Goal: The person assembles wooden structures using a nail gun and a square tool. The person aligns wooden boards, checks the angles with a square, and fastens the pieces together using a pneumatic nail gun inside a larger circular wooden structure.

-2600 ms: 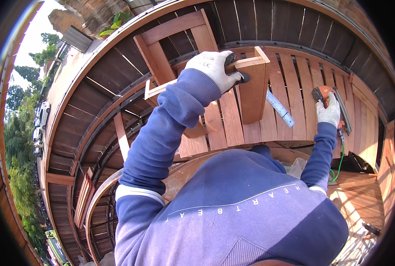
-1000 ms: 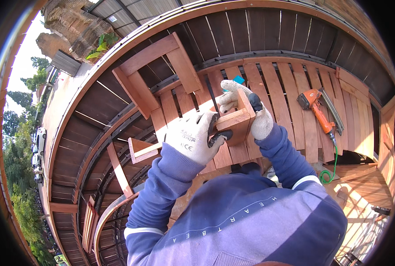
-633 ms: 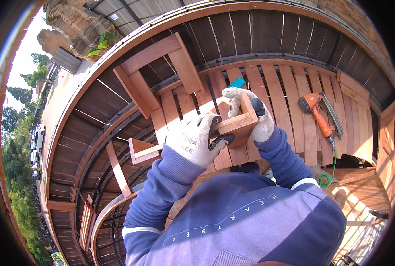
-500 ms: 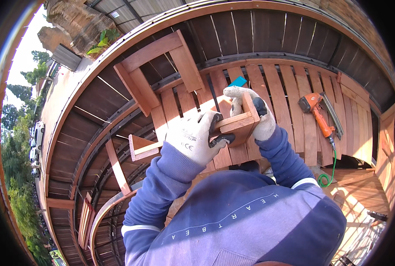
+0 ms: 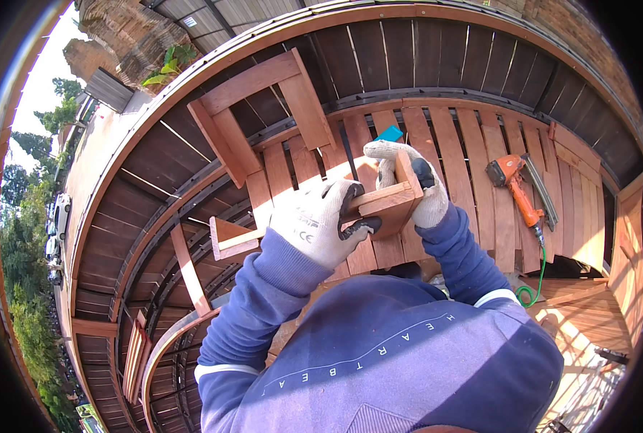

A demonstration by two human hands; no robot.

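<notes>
My left hand (image 5: 321, 220), in a white glove with black fingertips, grips a small wooden box-like assembly (image 5: 385, 219) by its near board, thumb on the near face. My right hand (image 5: 415, 180), gloved the same way, holds the assembly's upright board at the right, fingers curled over its top. The assembly stands over a curved wooden slat surface (image 5: 447, 159). An orange nail gun (image 5: 520, 191) lies to the right, joined to a green hose (image 5: 530, 292). A small teal object (image 5: 388, 133) lies just beyond my right hand. A second wooden piece (image 5: 227, 234) is left of my left hand.
A wooden frame (image 5: 249, 90) lies at the back left. Dark curved decking with a rail (image 5: 422, 11) arcs behind. Loose boards (image 5: 134, 353) sit lower left; wooden panels (image 5: 628, 238) stand at the right. Parked cars (image 5: 59, 220) and trees are far left.
Since the oldest frame, my right hand has released the nail gun and taken hold of the wooden assembly. My left hand moved lower and nearer. Over the last half second both hands barely moved.
</notes>
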